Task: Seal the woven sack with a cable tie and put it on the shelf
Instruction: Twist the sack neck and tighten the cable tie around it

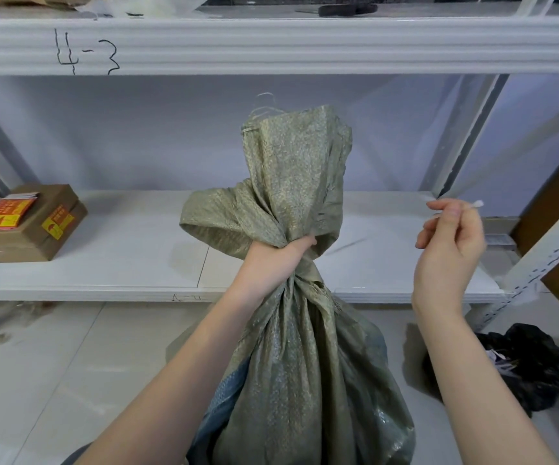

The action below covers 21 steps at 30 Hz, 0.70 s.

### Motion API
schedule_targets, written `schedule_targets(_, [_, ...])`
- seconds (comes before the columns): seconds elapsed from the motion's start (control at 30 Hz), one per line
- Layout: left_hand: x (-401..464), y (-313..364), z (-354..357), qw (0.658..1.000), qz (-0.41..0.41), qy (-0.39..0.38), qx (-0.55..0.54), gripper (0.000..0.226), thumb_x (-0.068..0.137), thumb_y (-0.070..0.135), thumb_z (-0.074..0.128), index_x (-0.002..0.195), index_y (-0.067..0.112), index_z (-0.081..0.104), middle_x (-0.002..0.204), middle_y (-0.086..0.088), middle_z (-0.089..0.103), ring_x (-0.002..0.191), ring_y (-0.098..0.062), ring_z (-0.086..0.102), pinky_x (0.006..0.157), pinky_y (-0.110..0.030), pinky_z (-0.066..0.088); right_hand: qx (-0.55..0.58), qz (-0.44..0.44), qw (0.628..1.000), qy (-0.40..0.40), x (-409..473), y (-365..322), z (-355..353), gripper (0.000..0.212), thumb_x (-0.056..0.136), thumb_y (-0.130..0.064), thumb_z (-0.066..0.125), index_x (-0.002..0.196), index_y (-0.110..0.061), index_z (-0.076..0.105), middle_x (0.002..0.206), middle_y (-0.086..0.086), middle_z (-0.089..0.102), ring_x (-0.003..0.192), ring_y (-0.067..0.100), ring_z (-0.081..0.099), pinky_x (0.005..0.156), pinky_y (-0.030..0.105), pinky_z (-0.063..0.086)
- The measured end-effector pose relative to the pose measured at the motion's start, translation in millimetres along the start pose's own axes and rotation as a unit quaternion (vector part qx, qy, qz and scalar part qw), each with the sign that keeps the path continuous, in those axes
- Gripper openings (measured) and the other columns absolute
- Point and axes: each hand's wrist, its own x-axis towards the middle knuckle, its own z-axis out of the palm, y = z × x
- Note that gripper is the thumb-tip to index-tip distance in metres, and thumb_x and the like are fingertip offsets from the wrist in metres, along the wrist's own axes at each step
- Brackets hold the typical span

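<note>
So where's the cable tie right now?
In the head view, the white cable tie is pinched in the right hand, held up right of the sack, in front of the shelf.

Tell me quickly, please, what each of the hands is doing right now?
Left hand: closed around the gathered neck of the woven sack.
Right hand: pinching a thin white cable tie between its fingertips, apart from the sack.
</note>
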Motion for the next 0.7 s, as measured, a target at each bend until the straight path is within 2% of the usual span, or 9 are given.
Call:
schedule_targets(0.07, [0, -1, 1, 1.0, 0.014, -0.005, 0.01, 0.012, 0.085, 0.03, 0.067, 0.087, 0.02, 0.073, 0.091, 0.015, 0.068, 0.087, 0.0, 0.059, 0.078, -0.014, 0.042, 0.002, 0.004, 1.0, 0.008, 1, 0, -1, 0.031, 0.098, -0.017, 0.032, 0.076, -0.024, 0.052, 0.062, -0.002, 0.042, 0.05, 0.003, 0.04, 0.051, 0.016, 0.035])
schedule_targets(0.1, [0, -1, 2, 1.0, 0.021, -0.005, 0.012, 0.013, 0.086, 0.031, 0.066, 0.084, 0.021, 0.073, 0.088, 0.016, 0.067, 0.086, 0.001, 0.059, 0.079, -0.014, 0.042, -0.002, 0.007, 1.0, 0.001, 0, 1, -1, 0.031, 0.098, -0.018, 0.032, 0.075, -0.024, 0.052, 0.063, -0.002, 0.042, 0.05, 0.002, 0.041, 0.052, 0.016, 0.036])
schedule_targets(0.23, [-1, -3, 5, 1.0, 0.029, -0.006, -0.005, 0.04, 0.083, 0.039, 0.067, 0.114, 0.013, 0.066, 0.117, 0.009, 0.066, 0.113, -0.008, 0.058, 0.102, -0.022, 0.039, -0.017, 0.014, 0.996, -0.082, -8, 2, 8, 0.031, 0.098, -0.017, 0.036, 0.073, -0.023, 0.055, 0.062, -0.001, 0.046, 0.049, 0.001, 0.041, 0.053, 0.013, 0.035])
schedule_targets(0.37, [-4, -2, 7, 0.997, 0.053, -0.025, -0.044, 0.033, 0.084, 0.035, 0.068, 0.114, 0.033, 0.056, 0.117, 0.02, 0.059, 0.115, -0.002, 0.053, 0.105, -0.021, 0.035, -0.031, 0.004, 0.984, -0.178, -24, 2, 21, 0.029, 0.096, -0.014, 0.04, 0.075, -0.022, 0.057, 0.06, -0.003, 0.051, 0.049, 0.002, 0.044, 0.055, 0.016, 0.038])
schedule_targets(0.5, [-3, -2, 7, 0.996, 0.062, -0.03, -0.05, 0.033, 0.083, 0.035, 0.07, 0.114, 0.024, 0.066, 0.116, 0.016, 0.067, 0.11, -0.002, 0.06, 0.105, -0.029, 0.043, -0.035, -0.018, 0.972, -0.23, -38, 3, 31, 0.026, 0.095, -0.015, 0.042, 0.076, -0.026, 0.057, 0.059, -0.007, 0.056, 0.049, 0.004, 0.047, 0.057, 0.019, 0.041])
schedule_targets(0.6, [-4, -1, 9, 0.994, 0.082, -0.041, -0.052, 0.025, 0.086, 0.025, 0.067, 0.11, 0.019, 0.069, 0.112, 0.009, 0.07, 0.107, -0.004, 0.062, 0.101, -0.027, 0.046, -0.044, -0.025, 0.968, -0.245, -42, 4, 33, 0.022, 0.092, -0.019, 0.045, 0.076, -0.029, 0.057, 0.06, -0.007, 0.059, 0.051, 0.004, 0.053, 0.059, 0.021, 0.044])
schedule_targets(0.7, [-3, -3, 9, 0.994, 0.09, -0.038, -0.052, 0.028, 0.086, 0.025, 0.068, 0.112, 0.017, 0.069, 0.115, 0.006, 0.07, 0.109, -0.006, 0.062, 0.103, -0.03, 0.046, -0.038, -0.027, 0.967, -0.249, -42, 2, 32, 0.023, 0.091, -0.017, 0.049, 0.076, -0.033, 0.057, 0.059, -0.009, 0.06, 0.051, 0.005, 0.056, 0.059, 0.025, 0.048])
